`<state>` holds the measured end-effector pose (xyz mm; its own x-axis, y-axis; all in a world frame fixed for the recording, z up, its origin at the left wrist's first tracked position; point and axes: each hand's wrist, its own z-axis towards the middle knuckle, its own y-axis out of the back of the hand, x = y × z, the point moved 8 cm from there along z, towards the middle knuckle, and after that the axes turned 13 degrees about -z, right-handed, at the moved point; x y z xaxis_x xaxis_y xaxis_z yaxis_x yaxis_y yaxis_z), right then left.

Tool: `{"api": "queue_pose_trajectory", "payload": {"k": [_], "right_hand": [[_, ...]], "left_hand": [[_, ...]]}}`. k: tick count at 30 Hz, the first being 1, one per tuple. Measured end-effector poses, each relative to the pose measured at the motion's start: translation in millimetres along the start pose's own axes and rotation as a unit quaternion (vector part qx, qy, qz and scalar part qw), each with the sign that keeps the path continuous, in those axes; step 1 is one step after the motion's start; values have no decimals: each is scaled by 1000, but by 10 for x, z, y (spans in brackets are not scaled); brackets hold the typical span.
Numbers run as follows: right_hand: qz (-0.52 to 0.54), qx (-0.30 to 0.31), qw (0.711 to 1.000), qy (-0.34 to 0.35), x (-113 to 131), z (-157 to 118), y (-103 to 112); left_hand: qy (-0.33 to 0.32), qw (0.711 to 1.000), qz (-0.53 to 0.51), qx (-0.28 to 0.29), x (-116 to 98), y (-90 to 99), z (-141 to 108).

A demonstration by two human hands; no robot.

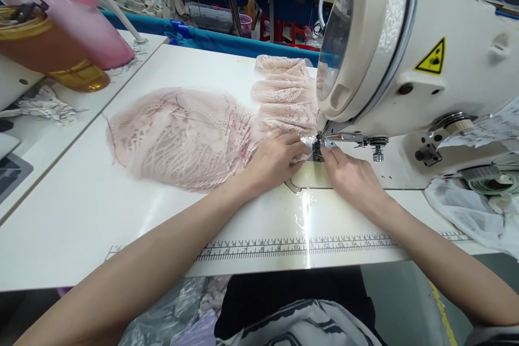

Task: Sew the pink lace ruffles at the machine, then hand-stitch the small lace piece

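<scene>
A white sewing machine stands at the right, its presser foot low over the metal plate. Just left of the foot, my left hand has its fingers closed on the edge of a pale pink lace piece. This lace spreads out to the left, with dark and red threads along it. My right hand is close against the right side of the foot, fingers pressed together; what they pinch is hidden. Behind the needle area lie gathered pink lace pieces.
A printed ruler runs along the table's front edge. At the left stand a pink container and an amber cup. White sheer fabric and a green-rimmed roll lie at the right. Blue cloth lines the back edge.
</scene>
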<state>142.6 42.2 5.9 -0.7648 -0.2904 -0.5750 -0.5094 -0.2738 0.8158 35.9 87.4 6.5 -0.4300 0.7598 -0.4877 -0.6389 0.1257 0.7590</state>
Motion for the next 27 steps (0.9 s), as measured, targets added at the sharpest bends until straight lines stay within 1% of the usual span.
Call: {"api": "queue_pose_trajectory", "payload": {"k": [3,6,12,18,23,27], "right_hand": [[-24,35,999,26,42,59,20],[-34,51,997,39,70,90,55],[-54,64,995,46,105,102,60],[-66,59,995,34,100,98,70],[-60,67,995,31,99,130,79],[-55,78,995,33,96,143,67]], "left_hand": [[-7,1000,4,3,-17,2,-2],[-15,1000,12,4,-25,-2,-5],[-23,1000,14,-4,-20,-3,-14],[-31,999,13,-14,-31,16,-15],[-33,999,12,-13,-31,13,-12],[-28,1000,13,-1,-25,-4,-8]]}}
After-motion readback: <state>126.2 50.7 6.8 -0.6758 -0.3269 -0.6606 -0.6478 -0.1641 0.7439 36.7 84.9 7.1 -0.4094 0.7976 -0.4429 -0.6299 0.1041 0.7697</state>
